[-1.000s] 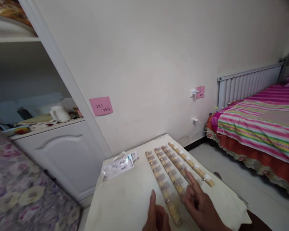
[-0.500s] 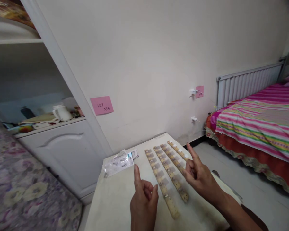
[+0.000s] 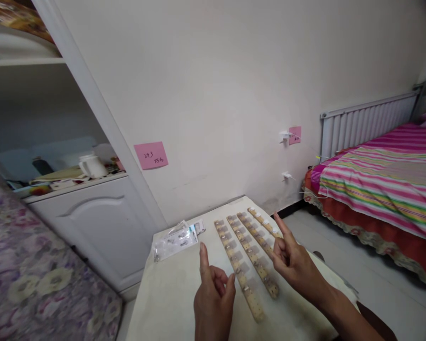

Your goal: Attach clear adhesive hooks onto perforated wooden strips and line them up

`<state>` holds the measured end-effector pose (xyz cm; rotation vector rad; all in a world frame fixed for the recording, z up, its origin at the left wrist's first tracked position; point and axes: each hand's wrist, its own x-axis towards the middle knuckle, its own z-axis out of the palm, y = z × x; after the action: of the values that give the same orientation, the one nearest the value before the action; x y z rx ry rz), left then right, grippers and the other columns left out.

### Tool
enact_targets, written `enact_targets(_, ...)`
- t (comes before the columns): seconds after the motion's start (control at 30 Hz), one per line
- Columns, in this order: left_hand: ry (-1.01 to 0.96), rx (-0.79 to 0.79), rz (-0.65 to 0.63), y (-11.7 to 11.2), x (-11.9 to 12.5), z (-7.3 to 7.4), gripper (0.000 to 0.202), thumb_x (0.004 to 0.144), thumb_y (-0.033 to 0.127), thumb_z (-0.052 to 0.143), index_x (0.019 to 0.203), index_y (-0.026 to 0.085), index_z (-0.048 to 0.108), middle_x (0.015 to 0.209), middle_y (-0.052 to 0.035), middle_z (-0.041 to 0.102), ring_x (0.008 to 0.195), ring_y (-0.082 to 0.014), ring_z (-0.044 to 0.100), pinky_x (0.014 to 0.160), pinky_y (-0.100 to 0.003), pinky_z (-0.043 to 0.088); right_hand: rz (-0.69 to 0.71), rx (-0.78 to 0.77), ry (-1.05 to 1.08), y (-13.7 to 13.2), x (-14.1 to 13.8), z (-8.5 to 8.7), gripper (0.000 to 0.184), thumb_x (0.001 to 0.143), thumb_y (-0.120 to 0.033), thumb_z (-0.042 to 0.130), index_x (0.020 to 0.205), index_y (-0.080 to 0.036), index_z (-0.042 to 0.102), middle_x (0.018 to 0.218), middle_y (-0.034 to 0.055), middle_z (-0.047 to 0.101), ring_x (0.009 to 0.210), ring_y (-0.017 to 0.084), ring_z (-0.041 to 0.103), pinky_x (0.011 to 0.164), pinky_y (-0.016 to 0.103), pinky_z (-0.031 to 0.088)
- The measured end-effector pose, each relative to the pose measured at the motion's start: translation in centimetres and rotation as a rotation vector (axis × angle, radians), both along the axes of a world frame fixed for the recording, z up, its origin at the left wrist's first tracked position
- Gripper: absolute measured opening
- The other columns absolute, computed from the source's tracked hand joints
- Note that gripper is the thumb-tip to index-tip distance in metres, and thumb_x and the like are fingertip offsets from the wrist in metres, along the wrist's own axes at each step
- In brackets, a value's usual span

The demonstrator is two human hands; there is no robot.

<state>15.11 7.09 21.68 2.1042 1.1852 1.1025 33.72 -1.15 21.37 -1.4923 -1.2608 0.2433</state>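
Note:
My left hand [image 3: 215, 298] is raised above the near part of the white table [image 3: 163, 303]. Its index finger points up, the thumb stands apart and the other fingers curl in; it holds nothing. Over the table's right side, my right hand [image 3: 296, 263] makes a similar gesture, also with nothing in it. Between and behind the hands lie light wooden strips with holes. The nearest-left strip [image 3: 252, 303] and the one beside it [image 3: 270, 286] carry small clear pieces with metal bits. A third strip [image 3: 256, 232] is partly behind my right hand, and a fourth [image 3: 261, 219] bears white round pieces.
Clear plastic packets [image 3: 175, 242] lie at the table's back left. A pink note [image 3: 151, 155] is on the wall, with white plugs [image 3: 286, 136] farther right. At left stand a white cabinet [image 3: 95, 227] and a floral cloth [image 3: 49, 265]; at right, a bed [image 3: 379, 161].
Almost nothing differs. The view has shifted very slightly, and both hands keep the same pose above the table.

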Motion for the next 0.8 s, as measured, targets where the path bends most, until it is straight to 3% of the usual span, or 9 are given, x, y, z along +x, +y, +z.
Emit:
enact_targets(0.33,-0.04,-0.021,-0.015,0.0,-0.4,-0.7,0.079,0.081,0.038,0.051,0.145,0.021,0.007,0.067,0.0073,0.053,0.051,-0.0115,0.05,0.054,-0.025,0.043,-0.023,-0.016,-0.012,0.0,-0.5,-1.1,0.072,0.086,-0.023,0.044,0.147,-0.019,0.007,0.063,-0.0071,0.044,0.053,0.011,0.045,0.055,0.023,0.039)
enact_targets(0.43,-0.051,-0.053,-0.02,-0.1,-0.6,-1.7,0.071,0.08,0.038,0.052,0.142,0.021,0.021,0.068,0.0072,0.054,0.051,-0.0107,0.051,0.054,-0.024,0.043,-0.038,-0.063,-0.032,-0.2,-0.7,-2.2,0.06,0.087,-0.025,0.044,0.142,-0.018,0.023,0.063,-0.0066,0.046,0.054,0.012,0.047,0.056,0.024,0.038)
enact_targets(0.5,-0.028,-0.092,-0.072,0.1,-1.0,-3.7,0.055,0.08,0.039,0.052,0.13,0.02,0.04,0.067,0.0063,0.055,0.052,-0.0107,0.052,0.055,-0.023,0.044,-0.036,-0.121,-0.041,-0.3,-1.1,-3.8,0.042,0.087,-0.029,0.046,0.128,-0.018,0.044,0.062,-0.0059,0.048,0.056,0.012,0.049,0.057,0.024,0.038)
enact_targets(0.57,0.033,-0.156,-0.147,0.3,-1.4,-6.9,0.039,0.081,0.041,0.052,0.114,0.019,0.054,0.066,0.0047,0.056,0.056,-0.0117,0.055,0.057,-0.023,0.044,-0.009,-0.198,-0.022,-0.3,-1.7,-6.5,0.022,0.086,-0.033,0.048,0.099,-0.018,0.058,0.061,-0.0049,0.05,0.057,0.013,0.051,0.058,0.024,0.038)
enact_targets(0.67,0.122,-0.227,-0.2,0.2,-2.3,-13.0,0.03,0.081,0.041,0.049,0.097,0.019,0.061,0.061,0.0034,0.056,0.054,-0.0123,0.053,0.054,-0.023,0.043,0.039,-0.316,0.029,-0.3,-3.1,-11.9,0.021,0.084,-0.032,0.049,0.068,-0.018,0.053,0.059,-0.0033,0.055,0.058,0.013,0.052,0.056,0.023,0.036)
enact_targets(0.73,0.162,-0.231,-0.186,0.0,-2.8,-16.6,0.026,0.081,0.04,0.048,0.088,0.019,0.062,0.063,0.0017,0.059,0.054,-0.0121,0.053,0.056,-0.023,0.043,0.018,-0.387,0.048,-0.3,-3.9,-15.4,0.023,0.084,-0.032,0.048,0.065,-0.019,0.05,0.059,-0.0028,0.057,0.06,0.013,0.053,0.057,0.023,0.036)
enact_targets(0.8,0.207,-0.242,-0.201,-0.2,-3.3,-19.1,0.024,0.081,0.037,0.046,0.085,0.019,0.062,0.065,0.0003,0.061,0.058,-0.0127,0.055,0.058,-0.022,0.044,0.0,-0.424,0.05,-0.5,-4.6,-17.9,0.025,0.085,-0.033,0.046,0.063,-0.019,0.049,0.061,-0.0019,0.059,0.062,0.014,0.054,0.059,0.023,0.037)
